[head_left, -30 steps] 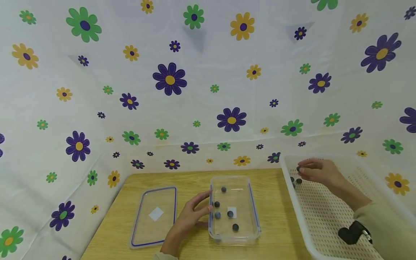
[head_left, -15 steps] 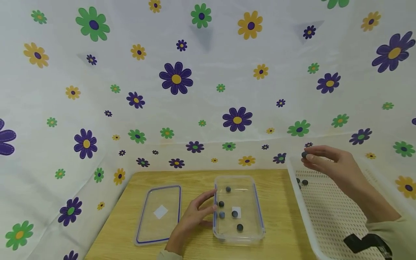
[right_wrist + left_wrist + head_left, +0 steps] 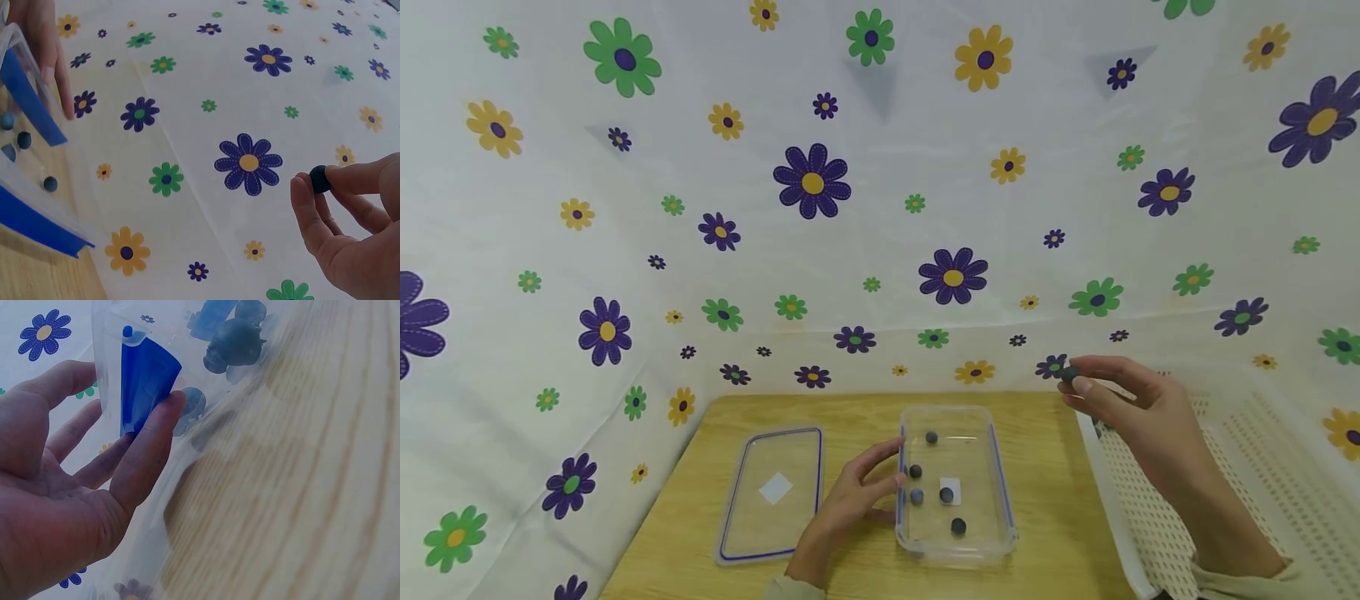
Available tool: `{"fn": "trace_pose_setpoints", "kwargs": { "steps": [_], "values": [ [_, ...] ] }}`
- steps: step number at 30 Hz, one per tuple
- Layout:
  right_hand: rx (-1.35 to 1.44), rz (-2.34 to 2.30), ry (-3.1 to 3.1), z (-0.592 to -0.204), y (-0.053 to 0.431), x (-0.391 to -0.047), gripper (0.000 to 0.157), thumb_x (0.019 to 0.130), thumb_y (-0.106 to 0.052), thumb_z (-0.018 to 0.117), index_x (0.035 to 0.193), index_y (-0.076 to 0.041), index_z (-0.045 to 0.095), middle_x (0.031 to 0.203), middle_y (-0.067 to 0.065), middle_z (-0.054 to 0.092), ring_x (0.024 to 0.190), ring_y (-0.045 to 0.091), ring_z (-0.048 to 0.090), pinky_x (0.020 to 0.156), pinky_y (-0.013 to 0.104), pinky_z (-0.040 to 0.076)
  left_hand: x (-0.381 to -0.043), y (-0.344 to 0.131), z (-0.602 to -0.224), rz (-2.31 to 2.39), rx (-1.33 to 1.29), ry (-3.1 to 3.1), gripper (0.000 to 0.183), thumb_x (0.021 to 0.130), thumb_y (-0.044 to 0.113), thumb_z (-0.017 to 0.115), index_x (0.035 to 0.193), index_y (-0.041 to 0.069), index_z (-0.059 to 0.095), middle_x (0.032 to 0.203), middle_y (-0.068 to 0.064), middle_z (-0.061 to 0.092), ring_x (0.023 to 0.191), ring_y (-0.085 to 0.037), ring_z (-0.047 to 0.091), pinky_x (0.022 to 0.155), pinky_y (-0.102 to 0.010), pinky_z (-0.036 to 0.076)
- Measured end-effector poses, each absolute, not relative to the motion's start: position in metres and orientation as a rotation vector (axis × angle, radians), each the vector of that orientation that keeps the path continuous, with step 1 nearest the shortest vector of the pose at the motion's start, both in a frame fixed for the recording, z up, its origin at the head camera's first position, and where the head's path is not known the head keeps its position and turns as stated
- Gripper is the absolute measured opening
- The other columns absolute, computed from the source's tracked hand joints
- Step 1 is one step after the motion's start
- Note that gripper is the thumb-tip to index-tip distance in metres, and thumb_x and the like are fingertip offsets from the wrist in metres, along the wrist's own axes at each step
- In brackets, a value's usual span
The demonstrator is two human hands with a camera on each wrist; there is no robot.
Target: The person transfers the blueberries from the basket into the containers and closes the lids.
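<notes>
My right hand (image 3: 1157, 417) pinches a small dark blue ball (image 3: 319, 179) between thumb and fingertips, above the left rim of the white basket (image 3: 1108, 508). Left of it on the table stands a clear plastic container (image 3: 977, 546) without its lid, blue strips along its sides. Several dark balls, such as one ball (image 3: 958, 527), lie spread over its floor. My left hand (image 3: 850, 500) rests its fingertips against the container's left side. In the left wrist view, one finger touches the blue strip (image 3: 147, 387), and the other fingers are loosely bent.
A clear lid (image 3: 771, 500) with a blue seal lies flat on the wooden table (image 3: 1037, 467), left of the container. A few more dark balls (image 3: 1101, 427) sit in the basket's far left corner, partly behind my right hand. Flowered white sheeting (image 3: 880, 242) rises behind the table.
My right hand has lifted the ball out of the basket and moved left with it, over the basket's rim. My left hand stays at the container. The head view has shifted slightly right.
</notes>
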State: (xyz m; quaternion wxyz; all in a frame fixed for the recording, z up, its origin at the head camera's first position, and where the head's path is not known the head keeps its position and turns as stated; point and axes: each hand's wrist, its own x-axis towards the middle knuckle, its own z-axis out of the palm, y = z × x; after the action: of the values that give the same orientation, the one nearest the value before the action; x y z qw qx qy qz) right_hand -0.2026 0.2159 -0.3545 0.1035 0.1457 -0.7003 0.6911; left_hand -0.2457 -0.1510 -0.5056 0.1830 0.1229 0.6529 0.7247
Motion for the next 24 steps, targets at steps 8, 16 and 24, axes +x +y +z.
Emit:
{"fn": "trace_pose_setpoints", "kwargs": {
  "steps": [8, 16, 24],
  "values": [
    [0.38, 2.159, -1.984, -0.38, 0.16, -0.2, 0.031, 0.101, -0.01, 0.067, 0.127, 0.006, 0.063, 0.12, 0.01, 0.066, 0.105, 0.02, 0.073, 0.094, 0.032, 0.057, -0.245, -0.156, -0.502, 2.044, 0.321, 1.868, 0.062, 0.1, 0.017, 0.069, 0.157, 0.011, 0.043, 0.164, -0.015, 0.03, 0.125, -0.043, 0.059, 0.082, -0.054, 0.061],
    [0.359, 2.245, -1.889, -0.399, 0.134, -0.203, 0.031, 0.1, -0.006, 0.067, 0.125, 0.011, 0.061, 0.123, 0.013, 0.06, 0.106, 0.023, 0.072, 0.093, 0.038, 0.058, -0.246, -0.151, -0.505, 2.055, 0.331, 1.823, 0.064, 0.1, 0.018, 0.07, 0.157, 0.011, 0.042, 0.164, -0.015, 0.03, 0.125, -0.042, 0.059, 0.082, -0.055, 0.061],
    [0.296, 2.33, -1.883, -0.43, 0.116, -0.217, 0.03, 0.098, -0.004, 0.069, 0.12, 0.014, 0.061, 0.113, 0.014, 0.067, 0.1, 0.026, 0.074, 0.091, 0.041, 0.059, -0.246, -0.15, -0.507, 2.06, 0.34, 1.809, 0.063, 0.1, 0.016, 0.069, 0.157, 0.011, 0.042, 0.164, -0.014, 0.03, 0.123, -0.044, 0.06, 0.082, -0.055, 0.061]
  ]
}}
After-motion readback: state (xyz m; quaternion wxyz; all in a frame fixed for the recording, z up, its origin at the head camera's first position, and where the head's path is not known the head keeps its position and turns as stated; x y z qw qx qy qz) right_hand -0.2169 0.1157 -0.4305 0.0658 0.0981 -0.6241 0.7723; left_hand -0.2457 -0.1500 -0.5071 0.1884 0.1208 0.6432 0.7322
